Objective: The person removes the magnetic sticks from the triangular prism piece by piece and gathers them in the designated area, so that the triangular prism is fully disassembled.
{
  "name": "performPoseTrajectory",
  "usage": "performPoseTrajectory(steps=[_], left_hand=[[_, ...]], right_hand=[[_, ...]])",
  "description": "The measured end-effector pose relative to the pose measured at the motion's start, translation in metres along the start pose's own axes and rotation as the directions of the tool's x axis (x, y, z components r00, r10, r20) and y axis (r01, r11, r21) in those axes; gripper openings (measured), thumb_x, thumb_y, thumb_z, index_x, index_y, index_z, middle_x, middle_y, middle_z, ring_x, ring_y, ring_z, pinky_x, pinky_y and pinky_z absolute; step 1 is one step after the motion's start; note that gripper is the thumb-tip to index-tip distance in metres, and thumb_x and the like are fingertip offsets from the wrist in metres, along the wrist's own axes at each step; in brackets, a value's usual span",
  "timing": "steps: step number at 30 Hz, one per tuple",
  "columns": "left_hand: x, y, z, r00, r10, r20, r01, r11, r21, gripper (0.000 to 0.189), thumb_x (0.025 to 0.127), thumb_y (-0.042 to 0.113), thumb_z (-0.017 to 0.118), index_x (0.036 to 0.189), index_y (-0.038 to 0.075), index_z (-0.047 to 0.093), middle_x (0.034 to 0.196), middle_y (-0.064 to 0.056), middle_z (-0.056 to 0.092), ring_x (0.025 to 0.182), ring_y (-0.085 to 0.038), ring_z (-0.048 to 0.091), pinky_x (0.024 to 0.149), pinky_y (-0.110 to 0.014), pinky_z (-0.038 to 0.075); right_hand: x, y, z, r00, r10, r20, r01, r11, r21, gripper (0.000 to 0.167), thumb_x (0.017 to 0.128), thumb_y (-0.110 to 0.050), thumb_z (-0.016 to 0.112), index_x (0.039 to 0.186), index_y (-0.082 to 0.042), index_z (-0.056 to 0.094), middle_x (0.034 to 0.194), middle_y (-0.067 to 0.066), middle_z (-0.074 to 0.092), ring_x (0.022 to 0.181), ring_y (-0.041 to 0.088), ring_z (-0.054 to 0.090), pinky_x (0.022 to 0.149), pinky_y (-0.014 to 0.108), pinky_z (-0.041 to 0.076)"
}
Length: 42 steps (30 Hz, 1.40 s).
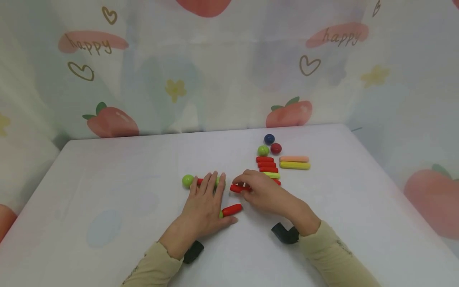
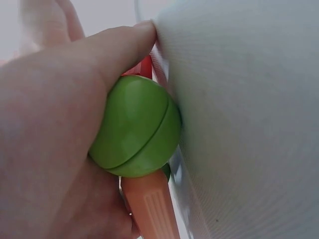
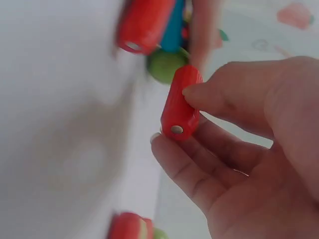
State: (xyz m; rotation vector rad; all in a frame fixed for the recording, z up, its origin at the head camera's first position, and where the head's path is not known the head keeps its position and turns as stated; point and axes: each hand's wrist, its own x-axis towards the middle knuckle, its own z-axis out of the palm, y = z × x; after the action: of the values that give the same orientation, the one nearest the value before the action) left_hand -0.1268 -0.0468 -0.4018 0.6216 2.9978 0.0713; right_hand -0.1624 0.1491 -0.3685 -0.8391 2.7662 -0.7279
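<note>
My right hand (image 1: 267, 193) pinches a short red magnetic rod (image 3: 180, 104) between thumb and fingers; a round metal dot shows on its end. Spread flat over a group of magnetic rods and balls, my left hand (image 1: 204, 215) has straight fingers and hides much of the group. A light green ball (image 1: 188, 181) shows beyond its fingers, and another red rod (image 1: 232, 209) sticks out past the thumb. Under the palm, the left wrist view shows a green ball (image 2: 137, 127) with an orange rod (image 2: 152, 206) against it. The right wrist view also shows a blue rod (image 3: 173, 27) there.
Several short red rods (image 1: 266, 164) and a yellow-green rod (image 1: 272, 175) lie stacked beyond my right hand. Beside them are a peach rod (image 1: 295, 158) and a yellow rod (image 1: 295, 165). Blue (image 1: 269, 138), red (image 1: 276, 148) and green balls (image 1: 263, 150) stand at the back.
</note>
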Motion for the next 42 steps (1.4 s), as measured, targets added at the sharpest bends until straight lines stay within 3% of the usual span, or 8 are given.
performPoseTrajectory(steps=[13, 20, 27, 34, 42], left_hand=[[0.0, -0.001, -0.001, 1.0, -0.021, 0.015, 0.022, 0.999, -0.033, 0.112, 0.081, 0.073, 0.061, 0.159, 0.009, 0.014, 0.164, -0.015, 0.022, 0.15, -0.036, 0.022, 0.121, -0.061, 0.014], [0.0, -0.001, -0.001, 1.0, -0.018, 0.004, 0.018, 0.999, -0.034, 0.111, 0.081, 0.073, 0.061, 0.159, 0.009, 0.014, 0.164, -0.016, 0.022, 0.15, -0.036, 0.022, 0.121, -0.061, 0.015], [0.0, 0.0, -0.002, 1.0, -0.019, 0.007, 0.019, 0.999, -0.038, 0.111, 0.082, 0.073, 0.061, 0.159, 0.009, 0.014, 0.164, -0.016, 0.022, 0.151, -0.035, 0.022, 0.121, -0.061, 0.014], [0.001, 0.0, -0.001, 1.0, -0.018, 0.004, 0.018, 0.998, -0.056, 0.11, 0.082, 0.072, 0.062, 0.159, 0.009, 0.014, 0.164, -0.016, 0.022, 0.15, -0.036, 0.022, 0.121, -0.061, 0.013], [0.0, 0.001, 0.001, 1.0, -0.014, 0.002, 0.015, 0.999, -0.048, 0.11, 0.083, 0.072, 0.061, 0.159, 0.008, 0.014, 0.164, -0.016, 0.022, 0.15, -0.036, 0.022, 0.121, -0.061, 0.014]], right_hand=[[-0.015, 0.016, -0.039, 0.997, -0.005, -0.081, 0.006, 1.0, 0.011, 0.035, 0.087, -0.002, 0.07, 0.121, -0.007, 0.067, 0.103, 0.003, 0.066, 0.088, 0.015, 0.058, 0.075, 0.026, 0.056], [-0.022, 0.026, -0.053, 0.994, 0.011, -0.111, -0.006, 0.999, 0.043, 0.033, 0.089, 0.0, 0.067, 0.121, -0.008, 0.065, 0.104, 0.003, 0.065, 0.09, 0.017, 0.057, 0.081, 0.036, 0.057], [-0.024, 0.031, -0.056, 0.996, 0.066, -0.062, -0.065, 0.998, 0.021, 0.033, 0.089, -0.001, 0.067, 0.122, -0.008, 0.066, 0.105, 0.005, 0.064, 0.094, 0.019, 0.057, 0.079, 0.032, 0.056], [-0.02, 0.037, -0.049, 0.994, 0.106, 0.021, -0.105, 0.993, -0.044, 0.029, 0.088, -0.001, 0.07, 0.116, -0.008, 0.067, 0.105, 0.006, 0.066, 0.099, 0.023, 0.058, 0.083, 0.037, 0.059], [-0.019, 0.043, -0.042, 0.991, 0.124, 0.059, -0.119, 0.989, -0.091, 0.024, 0.089, -0.001, 0.07, 0.111, -0.01, 0.069, 0.108, 0.005, 0.066, 0.106, 0.024, 0.058, 0.092, 0.045, 0.056]])
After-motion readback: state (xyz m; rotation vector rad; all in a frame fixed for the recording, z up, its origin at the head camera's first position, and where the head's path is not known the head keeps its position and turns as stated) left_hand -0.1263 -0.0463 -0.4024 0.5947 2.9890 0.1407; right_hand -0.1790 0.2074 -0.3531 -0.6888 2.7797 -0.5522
